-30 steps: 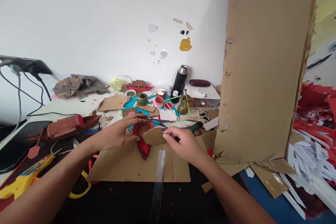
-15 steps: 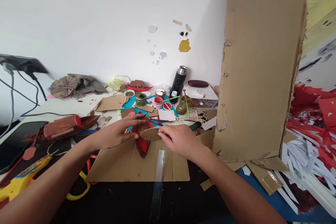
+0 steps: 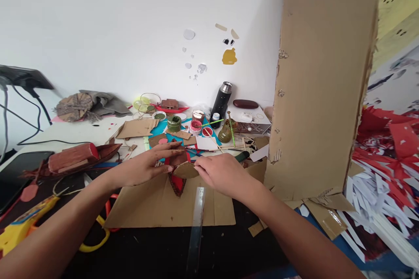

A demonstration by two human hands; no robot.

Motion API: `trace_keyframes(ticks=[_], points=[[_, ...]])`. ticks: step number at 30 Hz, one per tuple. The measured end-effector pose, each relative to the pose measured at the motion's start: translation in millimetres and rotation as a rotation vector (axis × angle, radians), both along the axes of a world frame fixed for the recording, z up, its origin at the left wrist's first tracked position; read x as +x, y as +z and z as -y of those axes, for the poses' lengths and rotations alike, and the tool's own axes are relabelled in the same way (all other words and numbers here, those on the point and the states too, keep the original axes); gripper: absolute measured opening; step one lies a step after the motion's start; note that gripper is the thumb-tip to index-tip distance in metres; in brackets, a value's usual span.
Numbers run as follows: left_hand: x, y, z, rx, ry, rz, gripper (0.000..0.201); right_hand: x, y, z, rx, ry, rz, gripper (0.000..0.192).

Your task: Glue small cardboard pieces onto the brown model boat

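My right hand (image 3: 222,174) hides the cardboard piece (image 3: 185,170) both hands pinch, left hand (image 3: 147,165) beside; cluttered desk (image 3: 81,133), white wall (image 3: 114,30).

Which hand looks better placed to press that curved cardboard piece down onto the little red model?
Probably the right hand: its fingers already pinch the curved cardboard piece from above. The left hand rests against the red model from the side, apparently steadying it.
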State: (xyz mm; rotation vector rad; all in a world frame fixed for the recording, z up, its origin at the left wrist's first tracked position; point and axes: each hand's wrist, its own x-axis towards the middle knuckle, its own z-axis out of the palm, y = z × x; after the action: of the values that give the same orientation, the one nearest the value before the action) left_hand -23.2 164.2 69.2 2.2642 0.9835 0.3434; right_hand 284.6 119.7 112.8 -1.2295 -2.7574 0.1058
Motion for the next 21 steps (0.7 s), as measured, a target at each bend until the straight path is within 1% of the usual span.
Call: trace_keyframes(ticks=[8,12,15,18,21], points=[[3.6,5.8,4.4,0.015,0.009,-0.011,0.071,-3.9,5.6,-0.6,0.018,0.001,-0.008,0.029],[3.3,5.7,5.3,-0.008,0.003,-0.012,0.075,-7.3,8.0,0.5,0.030,0.020,0.085,0.027],[2.7,4.1,4.9,-0.007,-0.002,-0.004,0.074,-10.3,9.6,1.2,0.040,0.034,0.146,0.027],[0.9,2.4,4.3,0.020,-0.012,-0.004,0.069,-12.6,8.7,1.2,0.034,0.048,0.119,0.034],[-1.2,2.0,5.0,0.044,-0.020,-0.017,0.065,-13.4,4.3,0.4,0.002,0.045,0.044,0.034]])
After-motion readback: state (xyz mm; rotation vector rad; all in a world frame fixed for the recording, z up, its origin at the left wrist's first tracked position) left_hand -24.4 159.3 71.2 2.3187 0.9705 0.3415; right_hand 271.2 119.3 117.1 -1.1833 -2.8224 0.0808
